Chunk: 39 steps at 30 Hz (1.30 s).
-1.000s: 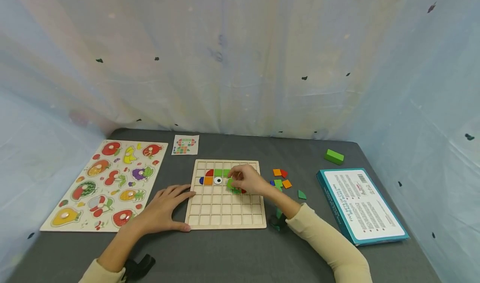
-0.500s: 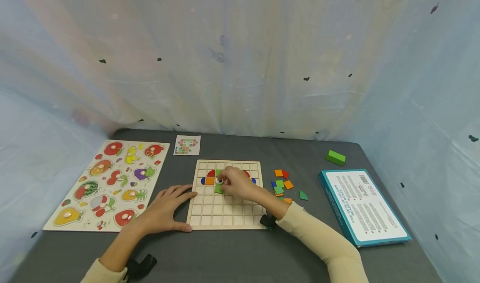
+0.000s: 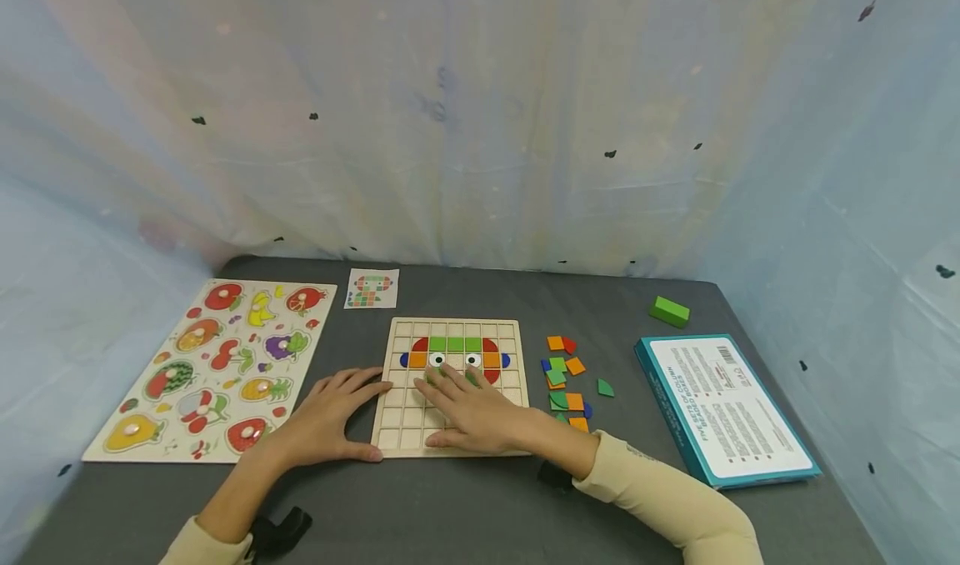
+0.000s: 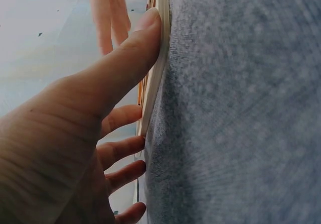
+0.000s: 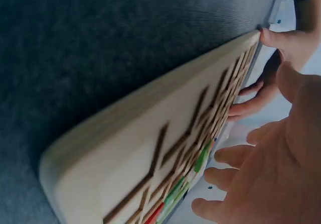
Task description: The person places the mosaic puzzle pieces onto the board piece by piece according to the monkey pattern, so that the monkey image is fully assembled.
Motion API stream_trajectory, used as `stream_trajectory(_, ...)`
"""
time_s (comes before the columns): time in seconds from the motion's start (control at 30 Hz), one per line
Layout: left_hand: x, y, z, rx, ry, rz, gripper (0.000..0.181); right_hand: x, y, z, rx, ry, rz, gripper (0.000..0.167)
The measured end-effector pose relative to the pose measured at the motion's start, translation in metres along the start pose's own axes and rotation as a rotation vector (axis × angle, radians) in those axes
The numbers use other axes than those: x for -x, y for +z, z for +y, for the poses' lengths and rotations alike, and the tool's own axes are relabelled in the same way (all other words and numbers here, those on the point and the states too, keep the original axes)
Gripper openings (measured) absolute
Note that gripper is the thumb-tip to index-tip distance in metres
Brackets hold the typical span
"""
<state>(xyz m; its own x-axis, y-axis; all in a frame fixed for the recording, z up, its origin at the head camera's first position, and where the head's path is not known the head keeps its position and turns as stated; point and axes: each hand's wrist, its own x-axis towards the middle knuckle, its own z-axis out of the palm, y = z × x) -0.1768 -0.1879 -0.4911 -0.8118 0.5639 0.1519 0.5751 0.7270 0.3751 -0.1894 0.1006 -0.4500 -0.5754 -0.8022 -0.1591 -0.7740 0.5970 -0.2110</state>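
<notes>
A wooden grid board [image 3: 397, 440] lies mid-table, with red, green, orange and blue tiles set in its upper rows. Two round eye tiles [image 3: 473, 360] sit among them, below a row of green squares [image 3: 455, 344]. My left hand [image 3: 335, 415] rests along the board's left edge, thumb at the near corner and fingers spread farther up. Over the board's lower half, my right hand [image 3: 480, 415] is spread palm down, fingertips near the row below the eyes. It grips no tile, and partly covers that row. Whether its fingertips touch tiles, I cannot tell.
Loose coloured tiles [image 3: 574, 367] lie right of the board. A green block [image 3: 669, 312] and a blue-edged box [image 3: 727, 407] are farther right. The fruit puzzle board [image 3: 258, 365] lies left, with a small pattern card [image 3: 372, 288] behind.
My right hand was pinching at the tiles near the eyes; it has since drawn nearer the front and spread its fingers. Both eye tiles are now uncovered. The left hand has stayed put.
</notes>
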Motion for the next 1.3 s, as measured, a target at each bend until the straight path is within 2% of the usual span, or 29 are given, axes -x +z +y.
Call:
stream_trajectory(0.17,0.001,0.0,0.001,0.001,-0.003,-0.003,0.098,-0.003,0.005,0.001,-0.009,-0.024,-0.003,0.083)
stream_trajectory(0.43,0.0,-0.002,0.002,0.0,-0.012,-0.024,0.098,-0.002,-0.001,0.009,-0.038,-0.074,-0.036,0.084)
stream_trajectory(0.57,0.001,-0.001,0.002,0.013,-0.021,-0.029,0.098,0.001,0.002,0.008,-0.08,-0.078,-0.056,0.087)
stream_trajectory(0.77,0.001,-0.002,0.002,0.015,-0.02,-0.02,0.097,0.0,0.009,0.004,-0.052,-0.08,-0.06,0.087)
stream_trajectory(0.9,0.002,-0.001,0.002,0.013,-0.015,-0.012,0.097,0.002,0.006,0.005,-0.073,-0.076,-0.045,0.082)
stream_trajectory(1.0,0.001,-0.001,0.001,0.013,-0.021,-0.02,0.098,0.009,-0.002,0.012,-0.095,-0.071,0.032,0.072)
stream_trajectory(1.13,-0.001,0.0,0.001,0.014,-0.031,-0.038,0.1,0.025,-0.018,0.036,-0.152,-0.002,0.276,0.042)
stream_trajectory(1.23,-0.001,-0.001,0.001,0.012,-0.033,-0.04,0.1,0.04,-0.027,0.068,-0.216,0.151,0.462,0.019)
stream_trajectory(1.3,0.0,-0.001,0.0,0.013,-0.033,-0.035,0.1,0.05,-0.031,0.092,-0.24,0.293,0.52,0.015)
